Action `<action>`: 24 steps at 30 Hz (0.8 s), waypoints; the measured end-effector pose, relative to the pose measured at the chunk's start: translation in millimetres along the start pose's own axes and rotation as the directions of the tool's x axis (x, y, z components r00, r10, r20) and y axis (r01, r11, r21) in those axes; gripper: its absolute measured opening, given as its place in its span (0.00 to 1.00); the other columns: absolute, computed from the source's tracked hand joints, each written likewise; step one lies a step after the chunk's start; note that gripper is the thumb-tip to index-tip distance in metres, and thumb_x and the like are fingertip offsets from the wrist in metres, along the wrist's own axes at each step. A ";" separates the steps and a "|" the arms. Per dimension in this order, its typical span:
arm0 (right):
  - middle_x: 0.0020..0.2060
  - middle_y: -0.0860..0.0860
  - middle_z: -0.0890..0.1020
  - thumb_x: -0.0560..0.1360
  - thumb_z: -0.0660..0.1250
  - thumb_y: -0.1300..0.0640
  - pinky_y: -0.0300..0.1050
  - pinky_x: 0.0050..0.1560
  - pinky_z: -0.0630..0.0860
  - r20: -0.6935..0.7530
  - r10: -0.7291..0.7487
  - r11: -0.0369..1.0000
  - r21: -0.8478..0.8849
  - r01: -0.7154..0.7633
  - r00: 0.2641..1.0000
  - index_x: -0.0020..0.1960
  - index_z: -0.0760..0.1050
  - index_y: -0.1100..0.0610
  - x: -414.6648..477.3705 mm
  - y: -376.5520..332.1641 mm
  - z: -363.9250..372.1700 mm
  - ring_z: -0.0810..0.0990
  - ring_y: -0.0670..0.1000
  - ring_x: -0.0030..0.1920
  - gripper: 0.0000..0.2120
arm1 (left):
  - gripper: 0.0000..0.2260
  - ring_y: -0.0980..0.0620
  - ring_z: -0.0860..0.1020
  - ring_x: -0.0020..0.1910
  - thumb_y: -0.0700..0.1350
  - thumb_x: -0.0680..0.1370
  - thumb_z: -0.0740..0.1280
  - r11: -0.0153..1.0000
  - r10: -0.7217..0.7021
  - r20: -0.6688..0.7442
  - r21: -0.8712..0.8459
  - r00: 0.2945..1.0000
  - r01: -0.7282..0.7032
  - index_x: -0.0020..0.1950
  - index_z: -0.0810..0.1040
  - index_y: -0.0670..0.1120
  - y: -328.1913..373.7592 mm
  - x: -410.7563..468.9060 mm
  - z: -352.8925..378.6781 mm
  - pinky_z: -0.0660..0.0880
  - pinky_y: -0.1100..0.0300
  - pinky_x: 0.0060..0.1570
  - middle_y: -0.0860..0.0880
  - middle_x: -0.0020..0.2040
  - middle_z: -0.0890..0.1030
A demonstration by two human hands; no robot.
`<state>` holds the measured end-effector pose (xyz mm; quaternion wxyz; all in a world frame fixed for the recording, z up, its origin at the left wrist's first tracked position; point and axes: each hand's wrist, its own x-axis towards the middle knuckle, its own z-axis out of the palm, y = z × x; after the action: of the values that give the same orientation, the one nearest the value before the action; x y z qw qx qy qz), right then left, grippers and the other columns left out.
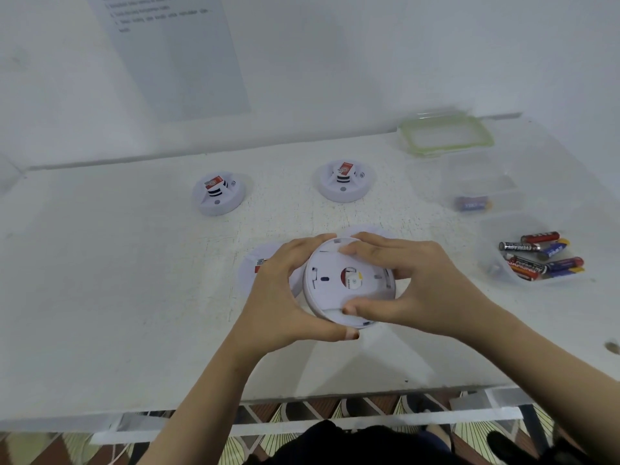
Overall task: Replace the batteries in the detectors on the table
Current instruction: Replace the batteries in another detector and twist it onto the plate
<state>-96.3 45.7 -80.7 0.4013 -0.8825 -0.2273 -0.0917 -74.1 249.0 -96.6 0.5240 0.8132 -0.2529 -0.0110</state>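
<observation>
Both hands hold a round white detector (pixel 339 283) just above the table, its back plate facing me with a red and yellow part showing through a central hole. My left hand (pixel 285 293) cups its left rim, thumb under the near edge. My right hand (pixel 402 283) grips the right side, fingers across the top and bottom of the plate. Two other white detectors (pixel 218 193) (pixel 345 180) stand face up farther back, each with a red and white label. A clear tub (pixel 489 260) on the right holds several loose batteries (pixel 543 258).
Two flat white discs (pixel 258 268) (pixel 365 231) lie on the table partly under my hands. At the back right are a green-rimmed lid (pixel 446 135) and a clear container (pixel 483 182) with one blue battery (pixel 473 203). A paper sheet (pixel 174 52) hangs on the wall.
</observation>
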 end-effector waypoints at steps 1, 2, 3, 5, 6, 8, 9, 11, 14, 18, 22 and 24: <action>0.56 0.51 0.82 0.64 0.70 0.39 0.41 0.54 0.76 -0.026 -0.013 1.000 -0.002 0.013 1.000 0.62 0.77 0.54 -1.6 -1.3 1.6 0.76 0.45 0.59 0.31 | 0.41 0.54 0.75 0.62 0.54 0.52 0.81 1.000 0.004 -0.009 0.007 1.000 -0.004 0.65 0.75 0.55 -0.5 -0.6 0.3 0.75 0.58 0.58 0.58 0.60 0.78; 0.55 0.51 0.82 0.64 0.70 0.39 0.41 0.54 0.76 -0.043 -0.014 1.000 -0.006 0.014 0.999 0.62 0.77 0.55 -2.7 -2.3 3.1 0.78 0.46 0.58 0.31 | 0.42 0.54 0.75 0.62 0.54 0.52 0.81 1.000 0.005 -0.016 0.014 1.000 -0.005 0.65 0.75 0.54 -1.0 -1.2 0.5 0.75 0.58 0.58 0.58 0.60 0.78; 0.55 0.50 0.82 0.65 0.70 0.39 0.42 0.54 0.77 -0.054 -0.010 1.000 -0.010 0.009 0.998 0.62 0.77 0.55 -3.9 -2.2 4.6 0.78 0.46 0.58 0.31 | 0.42 0.54 0.75 0.62 0.53 0.52 0.82 1.000 0.004 -0.022 0.019 1.000 -0.003 0.65 0.75 0.54 -1.4 -1.8 0.7 0.74 0.58 0.59 0.57 0.60 0.78; 0.56 0.49 0.82 0.65 0.71 0.40 0.45 0.54 0.78 -0.071 -0.005 1.000 -0.014 0.004 0.997 0.63 0.77 0.55 -6.2 -0.7 7.6 0.78 0.46 0.59 0.31 | 0.42 0.54 0.75 0.62 0.54 0.51 0.81 1.000 0.003 -0.029 0.027 1.000 -0.002 0.65 0.75 0.53 -2.2 -2.6 1.2 0.74 0.59 0.59 0.57 0.60 0.78; 0.56 0.48 0.82 0.65 0.71 0.40 0.44 0.53 0.78 -0.080 -0.009 1.000 -0.013 0.008 0.997 0.63 0.77 0.56 -6.9 -0.4 8.9 0.78 0.45 0.59 0.31 | 0.42 0.54 0.75 0.62 0.54 0.52 0.81 0.999 0.005 -0.030 0.032 1.000 -0.004 0.65 0.75 0.53 -2.2 -2.9 1.8 0.74 0.60 0.59 0.57 0.60 0.78; 0.55 0.48 0.82 0.65 0.70 0.40 0.41 0.53 0.77 -0.089 -0.020 1.000 -0.022 0.018 0.996 0.62 0.77 0.57 -7.2 -0.3 10.6 0.78 0.44 0.58 0.31 | 0.42 0.55 0.75 0.62 0.55 0.52 0.81 0.999 0.008 -0.027 0.042 1.000 -0.007 0.65 0.74 0.55 -2.7 -2.8 3.1 0.73 0.60 0.60 0.59 0.60 0.78; 0.56 0.47 0.82 0.65 0.70 0.39 0.40 0.54 0.76 -0.077 -0.016 0.999 -0.034 0.014 0.997 0.63 0.76 0.57 -6.4 0.1 10.1 0.78 0.43 0.58 0.32 | 0.42 0.55 0.75 0.63 0.56 0.52 0.81 0.999 0.006 -0.025 0.045 1.000 -0.005 0.65 0.74 0.55 -3.5 -2.5 4.1 0.73 0.59 0.60 0.60 0.60 0.78; 0.59 0.43 0.78 0.65 0.68 0.36 0.38 0.55 0.76 0.000 0.030 0.998 -0.047 -0.030 1.000 0.65 0.75 0.54 -3.4 2.0 4.4 0.75 0.41 0.60 0.33 | 0.43 0.54 0.74 0.64 0.55 0.52 0.81 0.999 -0.009 -0.019 0.044 1.000 0.010 0.66 0.74 0.54 -6.1 -1.5 5.3 0.74 0.54 0.62 0.58 0.61 0.78; 0.63 0.38 0.72 0.65 0.70 0.37 0.31 0.58 0.73 0.202 0.072 0.997 0.002 -0.074 0.977 0.68 0.70 0.48 3.1 6.5 -9.6 0.67 0.38 0.65 0.35 | 0.43 0.51 0.74 0.64 0.54 0.53 0.82 0.999 -0.042 0.001 -0.004 0.999 0.042 0.67 0.74 0.51 -8.3 -1.1 2.6 0.74 0.47 0.62 0.55 0.61 0.78; 0.62 0.34 0.71 0.64 0.77 0.46 0.29 0.59 0.69 0.309 0.093 0.996 -0.043 -0.083 0.946 0.68 0.70 0.46 7.5 8.8 -23.5 0.67 0.36 0.65 0.35 | 0.42 0.55 0.74 0.64 0.55 0.53 0.81 0.999 -0.049 0.061 0.021 0.997 0.047 0.66 0.73 0.58 -6.5 0.5 -0.2 0.73 0.50 0.62 0.60 0.61 0.77; 0.61 0.45 0.79 0.62 0.70 0.43 0.44 0.58 0.75 0.251 -0.011 0.942 -0.323 0.094 0.968 0.65 0.74 0.52 5.8 2.4 -24.3 0.76 0.46 0.60 0.33 | 0.42 0.59 0.73 0.64 0.56 0.53 0.80 0.997 -0.051 0.101 0.057 0.994 0.046 0.66 0.71 0.62 -5.5 2.4 3.4 0.71 0.60 0.62 0.64 0.61 0.76; 0.55 0.49 0.81 0.62 0.68 0.44 0.50 0.49 0.79 0.258 -0.061 0.931 -0.334 0.148 0.964 0.61 0.75 0.56 4.8 0.6 -21.9 0.80 0.52 0.52 0.30 | 0.42 0.60 0.73 0.64 0.56 0.53 0.80 0.998 -0.041 0.113 0.054 0.993 0.036 0.66 0.70 0.61 -6.4 2.2 4.6 0.70 0.66 0.61 0.64 0.61 0.75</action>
<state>-91.4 30.5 -65.0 0.2013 -0.9309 -0.3016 -0.0433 -70.9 246.2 -103.7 0.4872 0.8293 -0.2669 -0.0610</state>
